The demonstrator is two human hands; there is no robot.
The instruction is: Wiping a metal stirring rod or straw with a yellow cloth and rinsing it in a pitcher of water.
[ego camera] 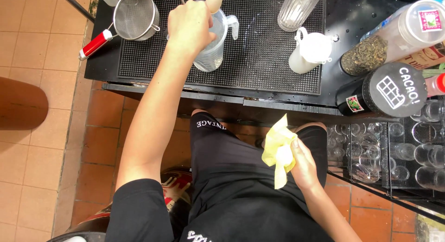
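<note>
Your left hand (189, 24) is closed around a pale wooden handle (213, 1) standing in the clear measuring jug (214, 43), which sits at the far left of the black bar mat (259, 61), just right of the metal strainer (136, 15). Your right hand (303, 163), low and near by your lap, pinches a crumpled yellow cloth (277, 151) between thumb and fingers. The jug looks like thin, rigid plastic, light and likely slick where wet, so its side handle is the surest grip, while the cloth is soft and limp and takes a grip anywhere.
</note>
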